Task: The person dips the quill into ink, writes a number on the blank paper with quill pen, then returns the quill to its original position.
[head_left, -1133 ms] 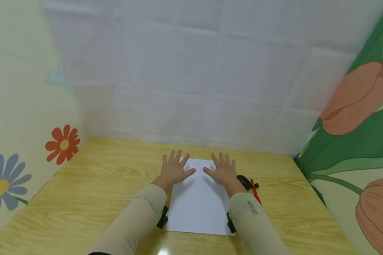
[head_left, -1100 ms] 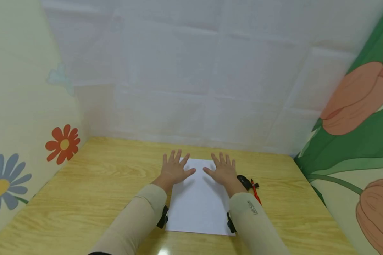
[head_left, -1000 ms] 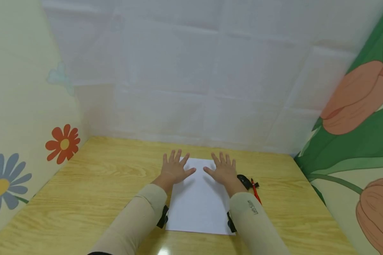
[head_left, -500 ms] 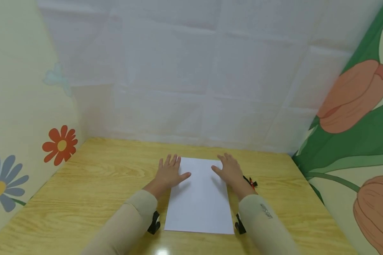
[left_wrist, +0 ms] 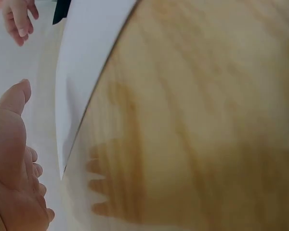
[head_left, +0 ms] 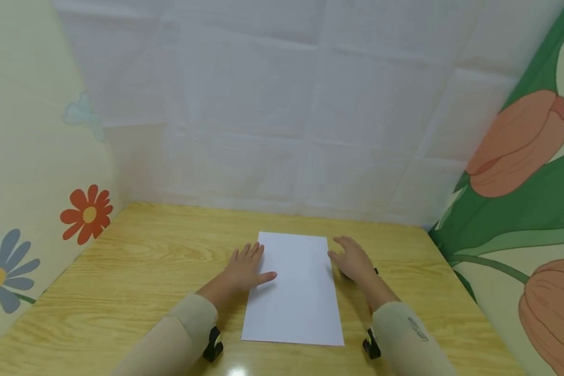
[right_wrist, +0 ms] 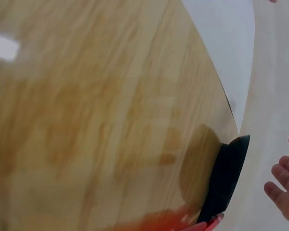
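While the left hand [head_left: 243, 272] hovers partly over paper [head_left: 295, 300], the right hand [head_left: 354, 262] hangs near a black object [right_wrist: 227, 175]. Thumbs stand apart — fingers loose.

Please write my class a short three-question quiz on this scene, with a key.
1. True or false: the white sheet lies on the wooden table.
2. Multiple choice: in the right wrist view, the object near the sheet's corner is (a) yellow, (b) black, (c) green.
3. Fill in: in the head view, the thumb of the left hand is over the ____, and the right hand holds ____.

Key: 1. True. 2. b. 3. sheet; nothing.
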`<state>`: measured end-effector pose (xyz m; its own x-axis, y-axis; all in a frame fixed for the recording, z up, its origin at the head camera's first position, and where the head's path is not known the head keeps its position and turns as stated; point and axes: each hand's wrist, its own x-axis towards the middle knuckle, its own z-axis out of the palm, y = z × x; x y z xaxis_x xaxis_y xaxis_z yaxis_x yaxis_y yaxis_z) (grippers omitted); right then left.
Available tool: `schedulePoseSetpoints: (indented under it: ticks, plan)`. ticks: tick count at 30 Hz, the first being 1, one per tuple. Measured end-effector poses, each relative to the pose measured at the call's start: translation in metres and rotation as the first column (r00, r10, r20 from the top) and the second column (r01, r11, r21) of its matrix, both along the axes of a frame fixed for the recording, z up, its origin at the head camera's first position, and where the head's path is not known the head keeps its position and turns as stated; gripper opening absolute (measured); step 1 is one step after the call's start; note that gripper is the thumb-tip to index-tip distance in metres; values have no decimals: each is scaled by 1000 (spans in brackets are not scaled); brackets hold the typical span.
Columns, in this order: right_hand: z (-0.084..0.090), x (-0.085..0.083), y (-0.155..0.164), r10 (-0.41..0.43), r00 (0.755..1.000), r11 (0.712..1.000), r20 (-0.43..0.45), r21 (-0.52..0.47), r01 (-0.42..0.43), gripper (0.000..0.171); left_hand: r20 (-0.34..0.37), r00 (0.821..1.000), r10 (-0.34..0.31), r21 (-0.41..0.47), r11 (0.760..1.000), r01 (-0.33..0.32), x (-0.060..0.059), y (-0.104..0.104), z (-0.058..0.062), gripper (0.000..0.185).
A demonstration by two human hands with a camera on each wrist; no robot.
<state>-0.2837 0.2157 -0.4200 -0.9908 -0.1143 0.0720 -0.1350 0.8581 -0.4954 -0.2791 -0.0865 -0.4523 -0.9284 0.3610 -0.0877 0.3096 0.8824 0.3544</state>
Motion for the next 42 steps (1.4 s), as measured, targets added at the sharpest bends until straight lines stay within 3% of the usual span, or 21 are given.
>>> schedulePoseSetpoints:
  ticks: [7, 11, 15, 21, 29, 42]
  plan:
    - [-4, 13, 17, -11, 1000, 999, -6, -53, 10, 54, 53, 997, -53, 64, 997, 50, 7, -6, -10, 95]
    - [-5, 21, 27, -26, 1000, 998, 15, -62, 27, 54, 48, 997, -59, 97, 994, 55, 9, -7, -21, 96]
    - [-7, 28, 37, -41, 999, 997, 22, -70, 42, 53, 17, 997, -70, 118, 991, 67, 12, -7, -25, 98]
    - [-10, 36, 49, -66, 997, 994, 36, -89, 69, 52, -21, 995, -94, 84, 992, 95, 15, -7, -27, 97]
    - [-12, 39, 56, -95, 995, 986, 39, -132, 99, 51, -62, 996, -63, -13, 998, 62, 18, -11, -33, 97]
    - [-19, 43, 74, -164, 984, 973, 71, -151, 173, 47, -68, 995, -76, -19, 997, 75, 21, -11, -27, 98]
